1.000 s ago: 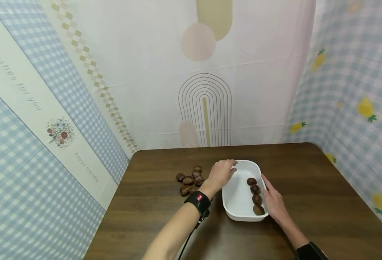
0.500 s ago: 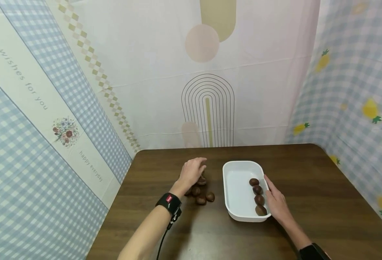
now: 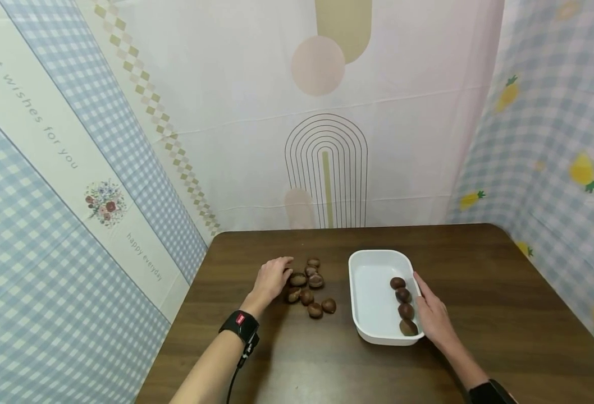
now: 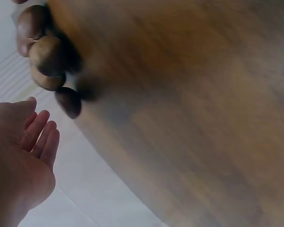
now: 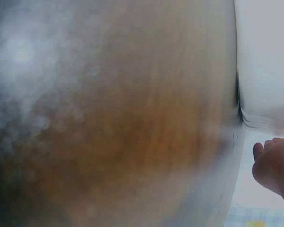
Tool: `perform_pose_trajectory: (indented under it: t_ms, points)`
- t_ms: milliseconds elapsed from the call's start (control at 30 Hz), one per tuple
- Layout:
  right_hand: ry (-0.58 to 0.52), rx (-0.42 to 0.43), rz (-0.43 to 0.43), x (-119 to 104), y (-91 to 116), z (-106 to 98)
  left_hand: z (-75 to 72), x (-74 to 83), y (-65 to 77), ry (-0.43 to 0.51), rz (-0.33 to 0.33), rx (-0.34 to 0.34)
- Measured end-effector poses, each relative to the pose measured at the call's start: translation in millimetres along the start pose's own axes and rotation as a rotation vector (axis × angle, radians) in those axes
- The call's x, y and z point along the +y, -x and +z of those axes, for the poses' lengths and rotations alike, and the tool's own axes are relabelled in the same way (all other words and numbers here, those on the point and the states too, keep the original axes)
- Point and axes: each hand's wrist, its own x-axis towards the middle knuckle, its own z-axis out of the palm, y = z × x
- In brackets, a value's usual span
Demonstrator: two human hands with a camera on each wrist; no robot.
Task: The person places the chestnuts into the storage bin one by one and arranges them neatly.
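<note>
My left hand (image 3: 272, 278) is at the left side of a loose pile of chestnuts (image 3: 315, 280) on the table. Its fingers bend loosely; the left wrist view shows this hand (image 4: 26, 146) with nothing visible between thumb and fingers, close to several chestnuts (image 4: 47, 56). A white rectangular dish (image 3: 375, 335) stands to the right of the pile. Inside it, a row of chestnuts (image 3: 405, 311) runs along the right wall. My right hand (image 3: 434, 320) holds the dish by its right side, thumb at the rim and fingers along the outside, partly hidden.
The brown wooden table (image 3: 307, 365) ends at a patterned cloth backdrop (image 3: 256, 168). Checked cloth hangs on the left and right. A black band (image 3: 240, 325) with a cable is on the left wrist.
My left hand has moved left from over the dish, across the chestnut pile, to its left side. Some chestnuts have shifted toward the dish. The right hand stays at the dish.
</note>
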Motion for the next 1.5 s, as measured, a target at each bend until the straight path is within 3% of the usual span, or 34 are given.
perform_pose_trajectory:
  t_ms: [367, 633, 900, 1500]
  points:
    - [0.003, 0.011, -0.02, 2, 1, 1, 9.8, -15.1, 12.7, -0.005, -0.002, -0.003]
    - [0.0, 0.014, -0.017, 3, -1, 2, 14.6, -19.8, 17.6, 0.003, -0.02, -0.017]
    - [0.0, 0.01, -0.01, 2, 0, 2, 16.5, -21.5, 23.2, 0.014, -0.025, 0.012]
    - [0.015, 0.025, -0.023, 2, 1, 2, 4.6, -23.2, 15.9, 0.005, -0.043, 0.0]
